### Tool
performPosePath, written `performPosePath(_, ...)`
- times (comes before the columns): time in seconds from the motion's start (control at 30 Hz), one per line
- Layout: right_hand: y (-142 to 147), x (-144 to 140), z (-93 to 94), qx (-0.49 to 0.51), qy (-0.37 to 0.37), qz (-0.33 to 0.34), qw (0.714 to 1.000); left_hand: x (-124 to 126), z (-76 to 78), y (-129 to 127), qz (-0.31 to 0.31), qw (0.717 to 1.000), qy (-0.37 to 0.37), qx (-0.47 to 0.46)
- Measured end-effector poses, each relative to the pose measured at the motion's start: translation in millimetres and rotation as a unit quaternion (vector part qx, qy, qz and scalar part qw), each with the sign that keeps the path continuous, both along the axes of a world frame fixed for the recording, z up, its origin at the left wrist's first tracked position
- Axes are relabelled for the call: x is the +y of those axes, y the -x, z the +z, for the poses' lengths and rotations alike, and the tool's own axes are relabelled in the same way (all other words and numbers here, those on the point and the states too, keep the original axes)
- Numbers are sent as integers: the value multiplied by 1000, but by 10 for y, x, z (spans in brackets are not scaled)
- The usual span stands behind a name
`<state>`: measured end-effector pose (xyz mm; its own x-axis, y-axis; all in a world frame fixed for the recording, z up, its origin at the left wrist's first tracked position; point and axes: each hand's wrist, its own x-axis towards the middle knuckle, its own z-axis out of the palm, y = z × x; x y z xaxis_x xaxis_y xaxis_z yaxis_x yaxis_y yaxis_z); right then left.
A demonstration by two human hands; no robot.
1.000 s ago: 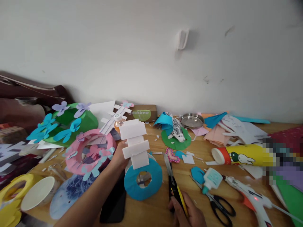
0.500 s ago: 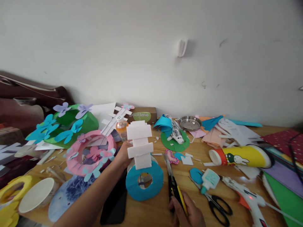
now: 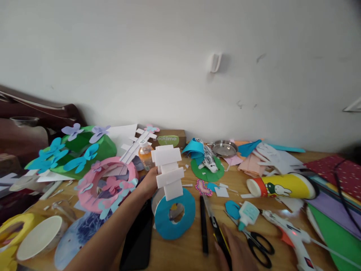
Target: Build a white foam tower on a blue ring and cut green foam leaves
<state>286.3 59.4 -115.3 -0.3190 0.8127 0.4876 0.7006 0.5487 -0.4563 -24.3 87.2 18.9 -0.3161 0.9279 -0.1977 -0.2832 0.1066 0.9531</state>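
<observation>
Overlapping left hand [image 3: 150,182], white paper strips [image 3: 169,173], blue ring [image 3: 163,221] lower right

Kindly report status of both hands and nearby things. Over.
Left hand holds blue paper ring with white paper tabs. Right hand touches yellow-and-black utility knife. Black-handled scissors close by.

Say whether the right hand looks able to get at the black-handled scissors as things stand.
Probably yes: the scissors lie beside the right hand, nothing visible between them, though that hand is at the utility knife and may need to leave it first.
</observation>
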Motion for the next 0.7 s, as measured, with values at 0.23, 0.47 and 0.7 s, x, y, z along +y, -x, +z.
performPosePath(0.23,551,5,764,113,51,103,987,0,-50,-47,-31,999,-10,37)
performPosePath(0.47,1083,124,848,201,172,144,954,-193,47,-225,26,994,-29,98)
performPosePath(0.7,1039,321,1047,293,305,179,888,-511,46,-327,-58,994,-92,10)
